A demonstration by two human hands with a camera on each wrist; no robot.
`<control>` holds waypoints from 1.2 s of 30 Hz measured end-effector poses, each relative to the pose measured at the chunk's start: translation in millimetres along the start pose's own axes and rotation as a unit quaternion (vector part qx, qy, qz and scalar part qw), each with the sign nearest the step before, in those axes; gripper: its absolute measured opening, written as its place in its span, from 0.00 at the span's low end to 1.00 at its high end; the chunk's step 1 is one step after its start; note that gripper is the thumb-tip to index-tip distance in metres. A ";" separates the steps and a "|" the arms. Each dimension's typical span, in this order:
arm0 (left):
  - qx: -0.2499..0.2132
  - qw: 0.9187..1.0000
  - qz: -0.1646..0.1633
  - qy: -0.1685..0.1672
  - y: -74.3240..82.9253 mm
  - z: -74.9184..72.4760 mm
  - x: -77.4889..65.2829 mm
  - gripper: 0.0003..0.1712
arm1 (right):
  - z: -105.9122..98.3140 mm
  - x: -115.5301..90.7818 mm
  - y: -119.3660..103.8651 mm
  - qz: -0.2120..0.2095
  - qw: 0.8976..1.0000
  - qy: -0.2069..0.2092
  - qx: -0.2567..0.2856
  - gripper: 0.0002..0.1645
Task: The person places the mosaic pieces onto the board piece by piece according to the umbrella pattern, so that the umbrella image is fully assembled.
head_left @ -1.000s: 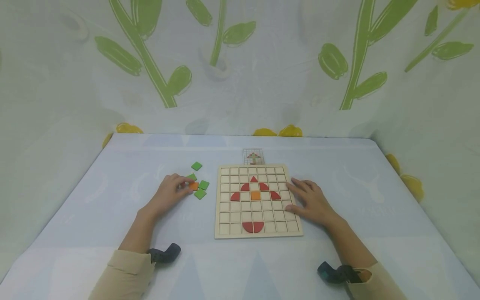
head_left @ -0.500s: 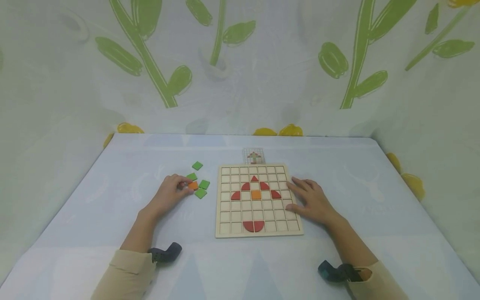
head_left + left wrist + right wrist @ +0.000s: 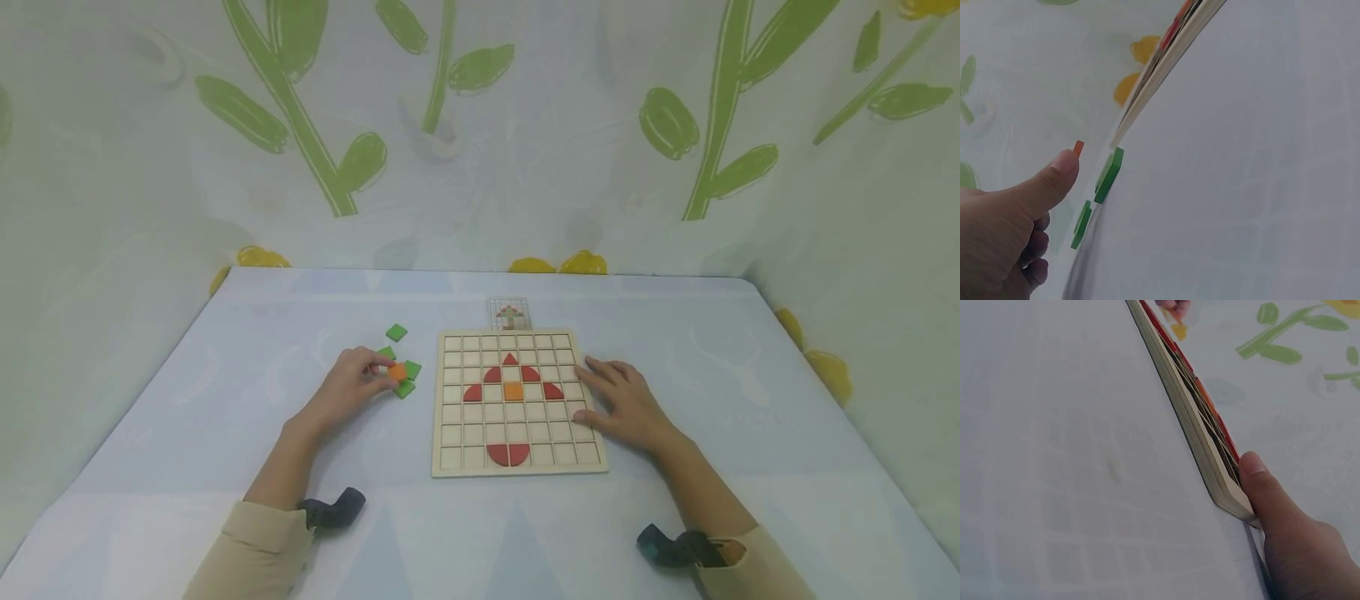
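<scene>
My left hand (image 3: pixel 347 390) pinches an orange square tile (image 3: pixel 397 372) between thumb and fingers, over several green square tiles (image 3: pixel 412 370) left of the board. In the left wrist view the orange tile (image 3: pixel 1079 148) shows its edge past the thumb tip, raised above the table. The wooden grid board (image 3: pixel 455 435) bears red quarter-round pieces (image 3: pixel 498 454), a red triangle (image 3: pixel 510 360) and another orange square (image 3: pixel 513 391). Along the board's right edge rests my right hand (image 3: pixel 626 406), fingers spread. Its thumb touches the board's side in the right wrist view.
A small pattern card (image 3: pixel 508 312) lies behind the board, its lower edge against or under it. One green tile (image 3: pixel 396 332) sits farther back, apart from the others. A wall with painted plants (image 3: pixel 562 200) closes off the table's far side.
The left hand has raised the orange tile off the table and carried it slightly right, over the green tiles. The right hand stays on the board's edge.
</scene>
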State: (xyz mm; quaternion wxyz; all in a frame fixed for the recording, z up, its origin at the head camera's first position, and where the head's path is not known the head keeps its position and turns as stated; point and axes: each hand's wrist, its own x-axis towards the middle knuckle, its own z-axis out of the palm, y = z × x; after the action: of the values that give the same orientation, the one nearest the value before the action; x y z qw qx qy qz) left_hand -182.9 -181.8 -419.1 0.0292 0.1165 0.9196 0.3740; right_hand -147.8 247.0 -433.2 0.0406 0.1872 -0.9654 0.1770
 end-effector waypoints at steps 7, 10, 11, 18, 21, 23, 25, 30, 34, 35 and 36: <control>-0.004 0.999 0.049 -0.008 9.2 5.6 2.5 0.20 | -1.1 -0.6 -0.6 0.002 1.000 -0.003 0.000 0.45; 0.003 0.998 0.054 -0.013 12.2 9.9 4.8 0.20 | -1.7 -0.8 -0.2 0.003 1.000 -0.001 -0.005 0.44; 0.005 0.999 0.052 -0.013 13.0 11.2 5.6 0.20 | -1.8 -0.8 -0.1 0.003 1.000 0.000 -0.006 0.44; 0.009 0.998 0.060 -0.024 19.5 17.6 8.9 0.20 | -2.1 -1.8 -0.5 0.000 1.000 0.002 -0.003 0.44; 0.011 0.998 0.062 -0.030 22.3 20.7 9.6 0.19 | -2.0 -1.8 -0.2 -0.002 1.000 0.004 -0.001 0.44; 0.015 0.997 0.069 -0.032 24.6 22.9 10.3 0.20 | -2.3 -1.9 -0.7 -0.003 1.000 0.007 0.001 0.44; 0.015 0.997 0.072 -0.035 27.3 25.0 11.0 0.20 | -2.4 -1.9 -1.0 -0.005 1.000 0.010 0.000 0.44; 0.014 0.996 0.074 -0.043 31.4 29.5 11.5 0.18 | -1.6 -1.4 -1.0 -0.007 1.000 0.008 -0.001 0.44; 0.011 0.995 0.081 -0.049 35.3 33.2 11.9 0.19 | -0.7 0.0 0.0 -0.009 1.000 0.006 -0.003 0.44; 0.009 0.995 0.083 -0.049 36.0 34.5 12.6 0.19 | -0.6 0.2 0.3 -0.011 1.000 0.006 -0.005 0.44; 0.008 0.995 0.086 -0.050 37.2 35.6 13.2 0.19 | -0.5 0.4 0.4 -0.011 1.000 0.007 -0.005 0.44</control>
State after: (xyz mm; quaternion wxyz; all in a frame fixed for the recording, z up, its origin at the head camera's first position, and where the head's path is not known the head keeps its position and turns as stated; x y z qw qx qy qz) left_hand -183.5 -128.6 -418.5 0.0415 0.2139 0.9067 0.3612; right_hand -148.2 247.4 -432.7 0.0498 0.1961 -0.9640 0.1725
